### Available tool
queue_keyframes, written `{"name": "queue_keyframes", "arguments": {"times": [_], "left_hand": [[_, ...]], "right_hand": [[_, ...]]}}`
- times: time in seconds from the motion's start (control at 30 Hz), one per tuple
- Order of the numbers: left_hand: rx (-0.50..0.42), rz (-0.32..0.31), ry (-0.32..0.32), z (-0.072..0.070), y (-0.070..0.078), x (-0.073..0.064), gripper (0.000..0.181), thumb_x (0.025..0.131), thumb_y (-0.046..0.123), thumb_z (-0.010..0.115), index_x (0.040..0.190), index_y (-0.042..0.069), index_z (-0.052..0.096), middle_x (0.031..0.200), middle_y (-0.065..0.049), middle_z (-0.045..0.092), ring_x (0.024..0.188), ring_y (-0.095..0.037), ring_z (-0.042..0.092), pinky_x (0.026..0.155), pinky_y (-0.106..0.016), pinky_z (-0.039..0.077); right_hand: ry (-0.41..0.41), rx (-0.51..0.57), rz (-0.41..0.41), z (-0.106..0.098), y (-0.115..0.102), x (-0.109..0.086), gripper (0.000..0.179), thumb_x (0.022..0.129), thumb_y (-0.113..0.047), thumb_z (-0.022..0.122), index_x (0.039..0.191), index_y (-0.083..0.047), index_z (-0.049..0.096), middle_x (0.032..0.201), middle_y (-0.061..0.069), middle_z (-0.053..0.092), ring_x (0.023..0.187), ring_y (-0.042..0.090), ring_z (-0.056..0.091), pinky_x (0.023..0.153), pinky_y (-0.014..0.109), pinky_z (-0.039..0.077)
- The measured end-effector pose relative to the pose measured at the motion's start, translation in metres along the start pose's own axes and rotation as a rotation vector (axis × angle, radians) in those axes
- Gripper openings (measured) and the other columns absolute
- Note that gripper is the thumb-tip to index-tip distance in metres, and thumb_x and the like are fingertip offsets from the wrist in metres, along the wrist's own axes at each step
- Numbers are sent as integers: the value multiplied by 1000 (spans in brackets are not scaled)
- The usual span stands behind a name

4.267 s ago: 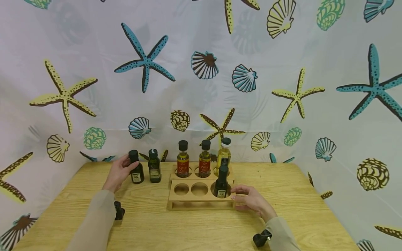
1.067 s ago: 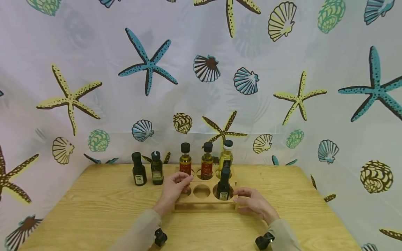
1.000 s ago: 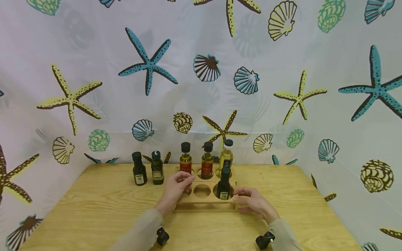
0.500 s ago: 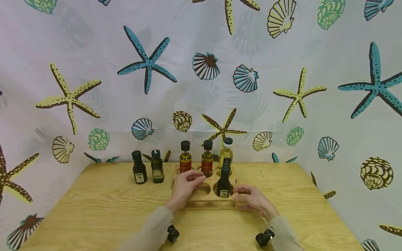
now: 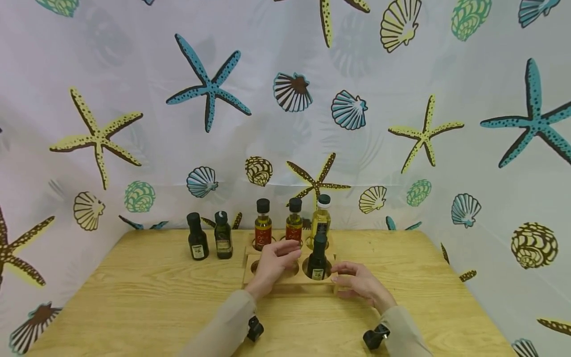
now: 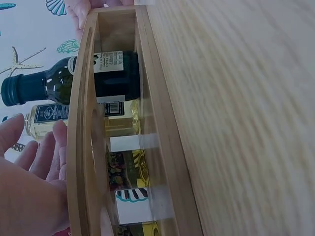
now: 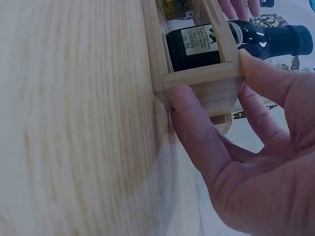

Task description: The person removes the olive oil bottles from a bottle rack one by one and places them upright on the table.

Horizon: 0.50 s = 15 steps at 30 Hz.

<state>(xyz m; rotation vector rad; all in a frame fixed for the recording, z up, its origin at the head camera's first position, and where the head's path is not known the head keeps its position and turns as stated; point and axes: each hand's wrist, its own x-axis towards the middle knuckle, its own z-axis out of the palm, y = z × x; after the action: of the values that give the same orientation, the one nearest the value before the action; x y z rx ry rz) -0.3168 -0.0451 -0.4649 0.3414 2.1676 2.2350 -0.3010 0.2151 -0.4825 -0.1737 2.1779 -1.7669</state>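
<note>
In the head view my left hand (image 5: 273, 265) is over the front tier of a wooden bottle rack (image 5: 308, 288), partly covering its left and middle holes. Its fingers are loosely bent and hold nothing. My right hand (image 5: 360, 283) touches the rack's right end; in the right wrist view one finger (image 7: 189, 115) lies along the end board and another is at the upper corner. Between the hands, a dark oil bottle (image 5: 317, 260) with a black cap stands upright in the front right hole. Behind it, a pale yellow oil bottle (image 5: 321, 220) stands in the back tier.
Two red-labelled oil bottles, one on the left (image 5: 263, 230) and one in the middle (image 5: 293, 225), fill the rest of the back tier. Left of the rack, a dark bottle (image 5: 198, 240) and a dark green bottle (image 5: 223, 238) stand on the wooden table (image 5: 134, 292). A patterned curtain (image 5: 276, 139) hangs behind.
My left hand was at the far left dark bottle, came away from it to the rack's front left hole, then slid right towards the middle. My right hand stayed at the rack's end.
</note>
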Motion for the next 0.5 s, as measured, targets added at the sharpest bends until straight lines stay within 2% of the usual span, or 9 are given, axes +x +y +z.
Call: {"name": "queue_keyframes", "arguments": {"times": [0.13, 0.27, 0.5], "left_hand": [[30, 13, -16, 7, 1, 2, 42, 92, 16, 70, 131, 4, 62, 129, -21, 63, 111, -28, 65, 81, -40, 58], [49, 28, -29, 13, 2, 2, 44, 92, 16, 69, 134, 5, 60, 131, -23, 61, 113, -28, 64, 86, -43, 57], [70, 34, -42, 21, 1, 2, 44, 93, 19, 69, 134, 6, 60, 129, -17, 64, 116, -29, 62, 90, -42, 55]], "right_hand": [[-1, -6, -1, 0, -2, 0, 40, 94, -21, 68, 127, -1, 59, 139, 22, 50, 114, 24, 60, 85, 44, 58], [7, -1, 0, 2, -3, 0, 40, 93, -19, 68, 127, 1, 58, 138, 22, 51, 114, 25, 59, 85, 45, 58], [13, -2, 1, 2, -2, 3, 40, 92, -18, 69, 126, 0, 59, 138, 22, 50, 110, 23, 60, 84, 44, 58]]}}
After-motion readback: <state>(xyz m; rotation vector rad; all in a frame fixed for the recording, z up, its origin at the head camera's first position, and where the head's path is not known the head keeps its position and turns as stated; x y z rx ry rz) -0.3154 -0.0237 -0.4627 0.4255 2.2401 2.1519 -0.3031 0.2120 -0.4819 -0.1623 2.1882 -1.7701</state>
